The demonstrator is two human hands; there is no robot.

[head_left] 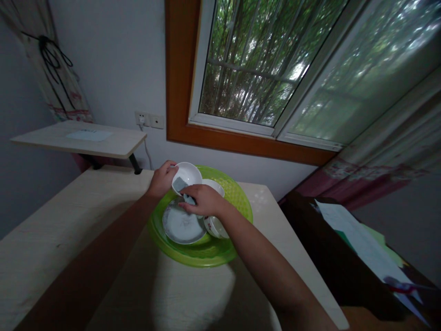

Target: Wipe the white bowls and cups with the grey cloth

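Observation:
My left hand grips the rim of a white bowl and holds it tilted above a green plastic basin. In my right hand is a grey-blue cloth, part of it pressed against the inside of the bowl. Below my hands a white plate with a grey patterned border lies in the basin. Another white bowl shows behind my right hand. Under my right wrist sits a bowl with a red pattern, partly hidden by the forearm.
The basin stands on a pale wooden table. At the back left is a raised shelf with a sheet of paper on it. A wall with a socket and a window borders the far side. Papers lie on dark furniture at the right.

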